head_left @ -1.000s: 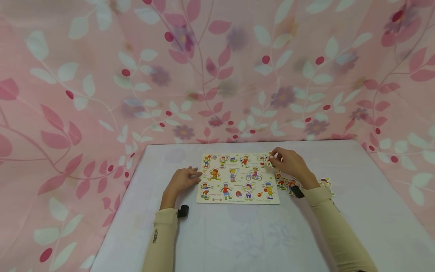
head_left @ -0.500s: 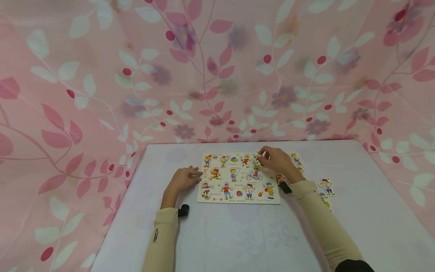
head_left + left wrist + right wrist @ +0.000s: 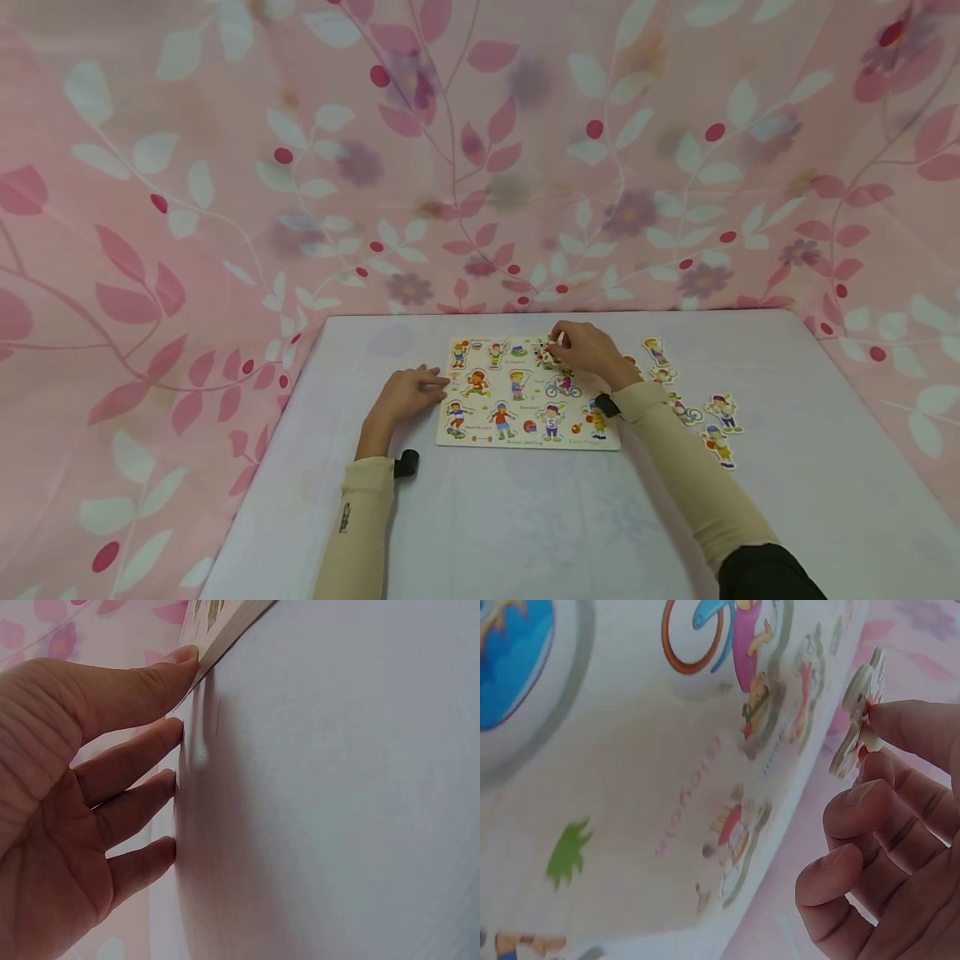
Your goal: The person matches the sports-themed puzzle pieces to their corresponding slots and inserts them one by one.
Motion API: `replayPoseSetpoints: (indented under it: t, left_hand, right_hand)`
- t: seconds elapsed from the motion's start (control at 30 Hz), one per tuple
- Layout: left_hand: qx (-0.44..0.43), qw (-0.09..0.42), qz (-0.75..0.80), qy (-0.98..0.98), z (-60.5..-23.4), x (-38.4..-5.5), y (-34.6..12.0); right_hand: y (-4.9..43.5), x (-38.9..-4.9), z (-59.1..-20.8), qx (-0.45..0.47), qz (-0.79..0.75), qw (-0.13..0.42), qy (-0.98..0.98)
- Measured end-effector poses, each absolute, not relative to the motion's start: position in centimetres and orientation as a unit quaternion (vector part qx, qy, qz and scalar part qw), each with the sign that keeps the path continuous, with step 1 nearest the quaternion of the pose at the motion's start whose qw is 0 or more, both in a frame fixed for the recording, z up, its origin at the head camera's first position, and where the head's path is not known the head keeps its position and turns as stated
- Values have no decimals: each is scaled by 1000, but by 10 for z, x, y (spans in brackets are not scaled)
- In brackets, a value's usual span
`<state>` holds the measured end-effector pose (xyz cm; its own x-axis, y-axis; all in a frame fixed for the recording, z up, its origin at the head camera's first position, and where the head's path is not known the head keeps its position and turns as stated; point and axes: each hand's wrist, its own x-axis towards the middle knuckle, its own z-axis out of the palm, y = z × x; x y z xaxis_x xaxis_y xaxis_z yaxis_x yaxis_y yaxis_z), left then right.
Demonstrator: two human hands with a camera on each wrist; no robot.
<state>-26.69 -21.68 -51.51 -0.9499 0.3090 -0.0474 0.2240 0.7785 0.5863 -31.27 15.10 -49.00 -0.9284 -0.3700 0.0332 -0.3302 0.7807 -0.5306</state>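
Observation:
A wooden puzzle board (image 3: 491,398) printed with children playing sports lies flat on the table. Thumb and index finger of my right hand (image 3: 588,348) pinch a cut-out puzzle piece (image 3: 864,684) over the board's far edge, right of centre. Its thick pale edge shows in the right wrist view, and its printed face is mostly turned away. At the board's left side rests my left hand (image 3: 405,394), its fingers loosely extended. The left wrist view has the left thumb (image 3: 161,684) against the board's edge and the other fingertips down on the white cloth.
Several loose puzzle pieces (image 3: 723,412) lie right of the board, some beside the right forearm. White cloth (image 3: 525,517) covers the table, and a pink floral curtain (image 3: 465,167) hangs behind its far edge. Both wrists wear small black cameras.
My right hand has moved left along the board's far edge, carrying the puzzle piece. Loose pieces once behind the arm have come into view. My left hand stays at the board's left side.

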Motion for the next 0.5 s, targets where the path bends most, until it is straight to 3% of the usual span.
replayPoseSetpoints:
  t: [0.5]
  left_hand:
    - [138, 80, 294, 942, -514, -267, -216]
  right_hand:
    - [137, -330, -508, -160, -240, 76, 955]
